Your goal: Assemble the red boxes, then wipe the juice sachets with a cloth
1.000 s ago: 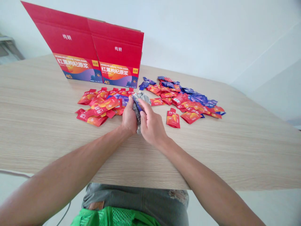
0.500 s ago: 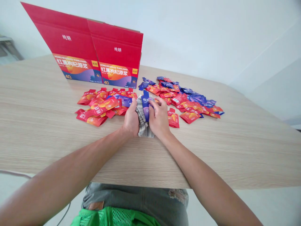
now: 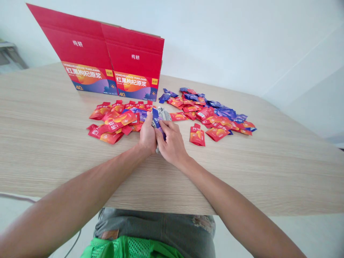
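My left hand (image 3: pixel 147 135) and my right hand (image 3: pixel 171 142) are pressed together over the wooden table (image 3: pixel 53 150), both closed round a bundle of sachets (image 3: pixel 159 117) whose silver and purple edges stick out above my fingers. Left of my hands lies a heap of red sachets (image 3: pixel 113 122). To the right spreads a mix of red and purple sachets (image 3: pixel 215 114), with one red sachet (image 3: pixel 197 135) lying apart, nearest my right hand.
Two red cartons (image 3: pixel 113 61) with their flaps up stand side by side at the back of the table. The table's front edge runs just above my lap. A white wall rises behind and to the right.
Half a second ago my right hand was farther out with a purple sachet fanned from the bundle; now it has drawn back and the bundle is squeezed tight between both hands.
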`<state>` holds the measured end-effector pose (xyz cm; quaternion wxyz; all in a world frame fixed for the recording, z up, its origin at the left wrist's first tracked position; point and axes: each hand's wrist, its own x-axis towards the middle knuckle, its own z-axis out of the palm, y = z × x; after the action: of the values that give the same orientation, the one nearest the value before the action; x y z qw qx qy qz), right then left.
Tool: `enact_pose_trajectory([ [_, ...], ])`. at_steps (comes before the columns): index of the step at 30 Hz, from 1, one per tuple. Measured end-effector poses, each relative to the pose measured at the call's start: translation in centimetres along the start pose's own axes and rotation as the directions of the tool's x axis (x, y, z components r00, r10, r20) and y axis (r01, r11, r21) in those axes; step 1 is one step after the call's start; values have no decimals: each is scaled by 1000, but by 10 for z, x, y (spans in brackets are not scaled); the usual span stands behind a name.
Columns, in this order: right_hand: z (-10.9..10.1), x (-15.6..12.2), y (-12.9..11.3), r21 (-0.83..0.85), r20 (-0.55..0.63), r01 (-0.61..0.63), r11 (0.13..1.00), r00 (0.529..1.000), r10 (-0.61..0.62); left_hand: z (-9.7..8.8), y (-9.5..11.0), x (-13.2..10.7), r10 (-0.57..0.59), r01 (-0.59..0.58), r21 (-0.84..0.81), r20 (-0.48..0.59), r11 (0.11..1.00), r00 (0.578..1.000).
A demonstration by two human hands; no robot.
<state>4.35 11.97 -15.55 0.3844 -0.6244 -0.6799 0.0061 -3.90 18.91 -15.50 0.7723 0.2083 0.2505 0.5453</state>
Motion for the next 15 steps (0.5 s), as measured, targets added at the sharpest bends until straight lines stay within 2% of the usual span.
enact_pose_trajectory([
  [6, -15, 6, -2, 112, 109, 40, 993, 993, -53, 11, 5, -1, -23, 23, -11, -56, 1000, 998],
  [10, -34, 13, 2, 314, 147, -17, 949, 989, -31, 20, 13, -5, -125, 125, -16, -37, 992, 991],
  [13, -45, 20, -1, 415, 64, -40, 909, 998, 15, 23, 17, -10, -196, 197, 1, -31, 981, 980],
  [15, -46, 26, -9, 399, -30, 21, 917, 999, -10, 25, 15, -14, -170, 170, 6, -45, 985, 984],
])
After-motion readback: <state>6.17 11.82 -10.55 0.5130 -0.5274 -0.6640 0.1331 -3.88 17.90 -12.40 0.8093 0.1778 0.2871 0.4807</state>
